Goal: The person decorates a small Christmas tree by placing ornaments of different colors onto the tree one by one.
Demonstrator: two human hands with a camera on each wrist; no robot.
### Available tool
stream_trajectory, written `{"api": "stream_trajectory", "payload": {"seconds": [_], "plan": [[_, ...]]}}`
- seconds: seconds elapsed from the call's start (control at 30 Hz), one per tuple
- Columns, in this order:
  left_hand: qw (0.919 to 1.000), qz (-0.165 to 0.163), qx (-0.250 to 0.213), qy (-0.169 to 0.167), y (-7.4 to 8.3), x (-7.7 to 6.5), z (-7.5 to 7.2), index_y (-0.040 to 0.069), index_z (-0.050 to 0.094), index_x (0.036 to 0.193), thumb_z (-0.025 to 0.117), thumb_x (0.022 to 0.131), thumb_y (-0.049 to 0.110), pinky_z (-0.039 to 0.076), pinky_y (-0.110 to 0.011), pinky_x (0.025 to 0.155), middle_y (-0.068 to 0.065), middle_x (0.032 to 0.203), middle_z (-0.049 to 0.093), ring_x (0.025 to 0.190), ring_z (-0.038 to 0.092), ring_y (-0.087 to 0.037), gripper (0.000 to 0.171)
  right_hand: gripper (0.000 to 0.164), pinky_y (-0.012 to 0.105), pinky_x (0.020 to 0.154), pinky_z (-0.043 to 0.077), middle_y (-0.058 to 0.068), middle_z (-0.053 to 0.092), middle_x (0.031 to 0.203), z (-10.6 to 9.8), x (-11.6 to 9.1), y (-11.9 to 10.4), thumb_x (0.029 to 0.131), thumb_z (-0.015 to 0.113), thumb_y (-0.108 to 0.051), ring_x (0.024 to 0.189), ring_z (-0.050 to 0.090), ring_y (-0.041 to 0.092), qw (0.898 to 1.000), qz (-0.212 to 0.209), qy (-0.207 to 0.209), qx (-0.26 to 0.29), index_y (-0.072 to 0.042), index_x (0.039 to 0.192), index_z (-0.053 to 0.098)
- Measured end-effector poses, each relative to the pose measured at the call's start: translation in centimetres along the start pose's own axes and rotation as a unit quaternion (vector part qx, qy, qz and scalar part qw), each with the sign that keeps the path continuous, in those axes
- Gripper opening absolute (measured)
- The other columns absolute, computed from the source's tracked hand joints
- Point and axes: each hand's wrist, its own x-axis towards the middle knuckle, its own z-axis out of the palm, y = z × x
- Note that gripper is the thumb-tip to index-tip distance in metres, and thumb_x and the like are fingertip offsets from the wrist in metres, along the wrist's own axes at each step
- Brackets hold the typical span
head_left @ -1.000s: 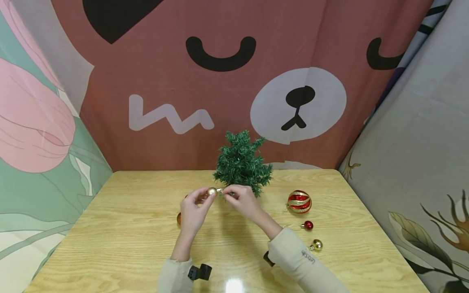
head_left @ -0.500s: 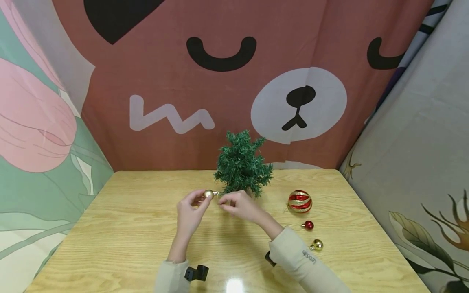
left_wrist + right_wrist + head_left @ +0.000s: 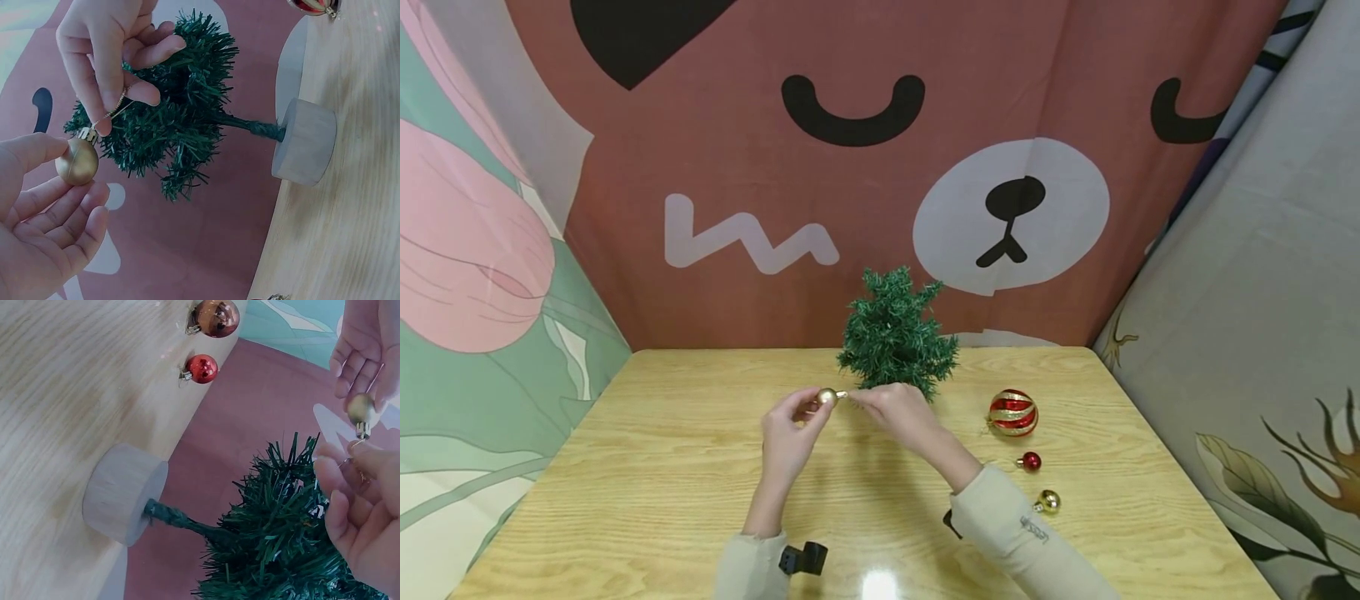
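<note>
My left hand (image 3: 786,433) holds a small matte gold Christmas ball (image 3: 76,164) between thumb and fingers, its silvery-gold cap pointing toward the other hand. Thumb and fingers of my right hand (image 3: 901,410) pinch the thin gold string (image 3: 120,105) looped from that cap. In the head view both hands are raised in front of a small green artificial Christmas tree (image 3: 891,333). The tree stands upright on a round pale wooden base (image 3: 305,142), which the right hand hides in the head view.
On the right of the table (image 3: 647,492) lie a red-and-gold striped ball (image 3: 1013,413), a small red ball (image 3: 1032,462) and a shiny gold ball (image 3: 1049,502). The right wrist view shows a copper ball (image 3: 217,317) and another red ball (image 3: 202,369). Printed cloth (image 3: 737,308) hangs behind.
The left hand and gold ball have shifted slightly left. My right hand dipped toward me, then rose again at the string. The orange ball beside the left wrist has become hidden.
</note>
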Motion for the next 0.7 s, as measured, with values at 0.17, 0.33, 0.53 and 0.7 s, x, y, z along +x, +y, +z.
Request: {"api": "stream_trajectory", "payload": {"seconds": [0.17,0.33,0.53,0.7], "plan": [[0.9997,0.017,0.01,-0.011,-1.1,0.2,0.5,-0.006,0.065,0.093,0.069,0.077,0.006,0.051,-0.033,0.06,-0.012,0.081,0.064,0.068,0.059,-0.022,0.021,0.017,0.014,0.035,0.019,-0.001,0.065,0.065,-0.2,0.4,-0.2,0.081,0.065,-0.011,0.038,0.026,0.001,0.999,0.027,0.006,-0.031,-0.013,0.097,0.071],[0.9993,0.029,0.021,-0.01,-1.1,0.4,0.9,-0.008,0.065,0.093,0.069,0.076,0.004,0.051,-0.037,0.058,-0.013,0.08,0.064,0.067,0.06,-0.023,0.022,0.017,0.015,0.035,0.019,-0.004,0.061,0.059,-0.4,0.8,-0.2,0.079,0.068,-0.014,0.038,0.029,0.001,0.998,0.036,0.003,-0.05,-0.014,0.096,0.071],[0.9993,0.024,0.027,-0.011,-1.3,0.5,1.2,-0.008,0.065,0.093,0.069,0.076,0.005,0.051,-0.035,0.057,-0.013,0.08,0.065,0.067,0.061,-0.023,0.022,0.017,0.015,0.035,0.023,-0.004,0.064,0.065,-0.5,1.4,-0.3,0.077,0.07,-0.018,0.04,0.037,0.002,0.994,0.047,-0.023,-0.091,-0.016,0.093,0.071],[0.9992,0.01,0.034,-0.019,-1.2,0.6,1.2,-0.007,0.065,0.096,0.069,0.077,0.008,0.051,-0.03,0.059,-0.013,0.083,0.065,0.069,0.061,-0.022,0.024,0.015,0.016,0.036,0.028,-0.003,0.065,0.071,-0.6,1.8,-0.4,0.077,0.07,-0.015,0.042,0.04,0.004,0.992,0.062,-0.043,-0.1,-0.015,0.092,0.071]]}}
